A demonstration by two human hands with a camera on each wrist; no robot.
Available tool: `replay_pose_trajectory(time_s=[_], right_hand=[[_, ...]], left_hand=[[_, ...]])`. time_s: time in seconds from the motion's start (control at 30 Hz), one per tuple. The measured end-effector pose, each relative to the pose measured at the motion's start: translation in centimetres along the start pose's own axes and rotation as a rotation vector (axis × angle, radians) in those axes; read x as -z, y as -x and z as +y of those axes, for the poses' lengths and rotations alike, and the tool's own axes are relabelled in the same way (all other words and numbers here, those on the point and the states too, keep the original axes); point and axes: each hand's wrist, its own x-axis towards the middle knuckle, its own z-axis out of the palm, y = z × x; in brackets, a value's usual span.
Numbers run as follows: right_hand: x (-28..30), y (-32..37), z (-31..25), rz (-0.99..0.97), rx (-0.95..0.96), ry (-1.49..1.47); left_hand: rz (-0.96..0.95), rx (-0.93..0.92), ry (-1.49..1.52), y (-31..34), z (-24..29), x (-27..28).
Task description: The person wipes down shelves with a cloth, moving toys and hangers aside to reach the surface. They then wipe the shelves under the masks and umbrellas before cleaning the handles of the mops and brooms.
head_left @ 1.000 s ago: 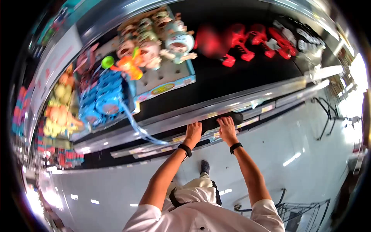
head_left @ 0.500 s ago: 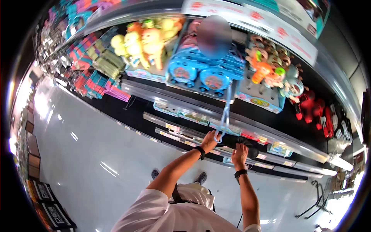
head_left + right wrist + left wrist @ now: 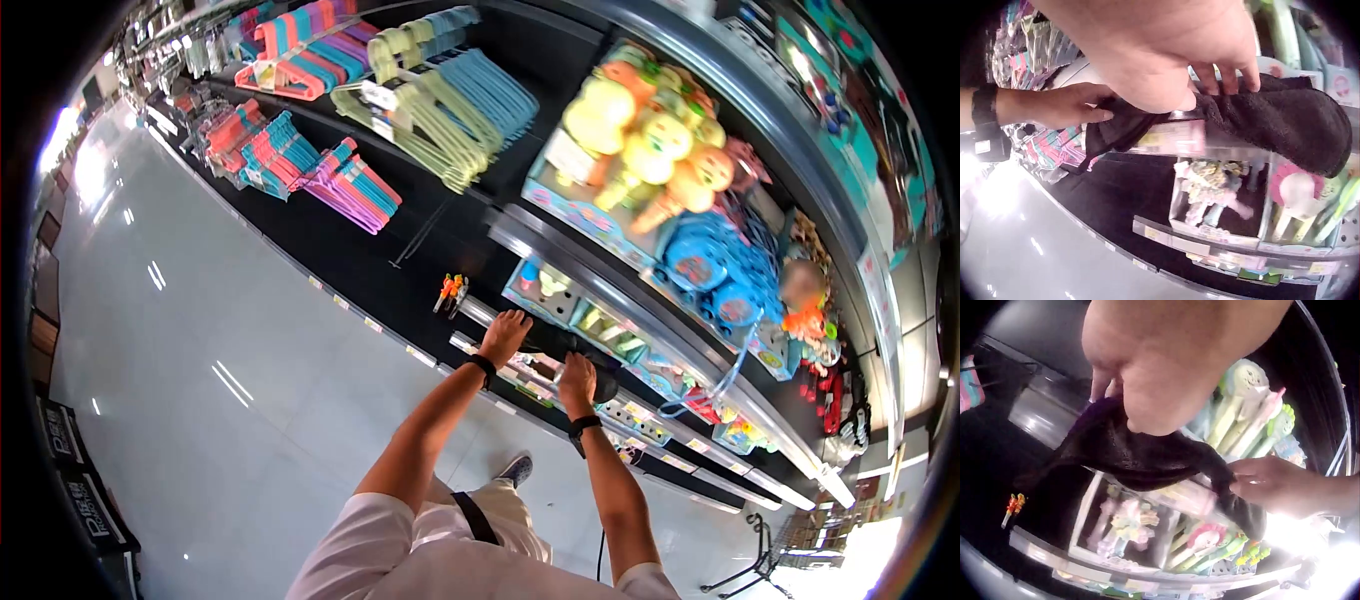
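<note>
A dark, fuzzy cloth (image 3: pixel 1291 122) stretches between my two hands in front of the shelf edge. My left hand (image 3: pixel 503 335) grips one end, its fingers over the far side and partly hidden by the palm in the left wrist view. My right hand (image 3: pixel 577 382) holds the bunched other end, fingers curled over the top, while a rounded flap of the cloth hangs past it. Just behind and below the cloth are boxes of pastel toys (image 3: pixel 1125 525) on a lower shelf. A blue strap (image 3: pixel 745 360) dangles to the right of my right hand.
Clothes hangers (image 3: pixel 430 120) lie stacked on the upper left shelf. Yellow dolls (image 3: pixel 660 145) and blue toy cases (image 3: pixel 715 265) stand in trays on the right. A small orange item (image 3: pixel 450 292) sits on the dark lower shelf. Pale floor (image 3: pixel 220 400) runs along the shelving.
The head view has swung left, bringing the hangers in and shifting the toy trays rightward. Both hands, still holding the cloth, have passed left along the shelf, away from the blue strap.
</note>
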Motion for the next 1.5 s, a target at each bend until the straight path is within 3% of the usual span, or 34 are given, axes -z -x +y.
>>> replay_pose_trajectory(time_s=[0.1,0.17,0.33,0.4,0.43,0.57,0.7,0.73,0.8,0.87,0.93,1.0,1.07,1.13,1.2,1.27,1.3,1.33,1.37,1.4,1.43,1.47,1.5], right_hand=[[-0.6,-2.5,-5.5,-0.100,0.011,0.068],[-1.9,-3.1,-7.8,0.051,0.027,0.076],[-2.0,-4.7,-10.5,0.030,0.022,0.145],[-1.3,-6.1,-11.6,-0.029,-0.074,0.032],[-1.8,-6.0,-11.4,0.084,0.009,-0.028],[-1.6,-7.6,-14.4,0.100,0.053,-0.234],[-2.5,-11.4,-18.3,0.004,-0.157,-0.381],[-3.0,-12.3,-18.6,-0.003,-0.151,-0.378],[-4.3,-14.0,-19.5,0.108,0.037,-0.341],[-4.7,-14.5,-19.8,-0.026,0.062,-0.325],[-4.4,-15.1,-20.0,-0.165,0.094,-0.184],[-4.4,-16.3,-20.2,-0.217,0.137,-0.092],[-5.5,-17.3,-20.6,-0.196,0.065,0.038],[-6.0,-19.0,-20.4,-0.178,0.044,0.101],[-7.6,-20.5,-19.5,-0.127,-0.035,0.186],[-8.9,-22.1,-18.0,-0.169,-0.107,0.249],[-9.0,-23.4,-18.3,-0.206,-0.171,0.276],[-9.0,-24.4,-18.8,-0.245,-0.236,0.302],[-10.2,-24.9,-18.3,-0.189,-0.239,0.398],[-10.2,-25.8,-18.6,-0.267,-0.318,0.424],[-9.6,-26.6,-20.2,-0.318,-0.414,0.459],[-9.0,-27.5,-21.8,-0.364,-0.515,0.493],[-9.8,-28.1,-21.4,-0.377,-0.579,0.557]], left_hand=[[-0.042,0.047,0.045,0.3,-5.1,1.0],[-0.024,0.067,0.060,0.5,-7.1,1.4],[-0.192,0.116,0.034,-0.6,-8.9,1.7],[-0.120,0.126,0.043,-0.8,-9.5,0.8],[-0.121,0.141,0.053,-0.7,-9.8,0.3],[-0.102,0.113,0.228,-2.3,-11.5,-0.9],[-0.154,0.174,0.472,-4.5,-14.6,-0.8],[-0.188,0.218,0.535,-5.1,-15.6,-0.4],[-0.155,0.222,0.615,-5.3,-17.4,-1.6],[-0.126,0.217,0.706,-5.3,-18.5,-3.0],[0.028,0.290,0.884,-5.7,-19.1,-4.5],[-0.023,0.285,0.930,-6.5,-19.8,-4.6],[0.038,0.213,1.128,-7.0,-20.7,-4.7],[-0.136,0.332,1.358,-7.0,-22.3,-3.2],[-0.188,0.401,1.180,-5.3,-23.9,-3.7],[-0.221,0.284,0.912,-1.9,-26.6,-3.3],[-0.376,0.290,0.849,-0.2,-27.8,-1.0],[-0.356,0.207,0.764,2.1,-28.7,-1.2],[-0.453,0.238,0.865,4.5,-29.8,-0.5],[-0.348,0.193,0.949,7.5,-30.7,-1.4],[-0.500,0.298,0.906,9.0,-31.7,3.3],[-0.534,0.368,0.922,10.7,-32.5,6.3],[-0.410,0.309,0.939,14.2,-32.7,4.4]])
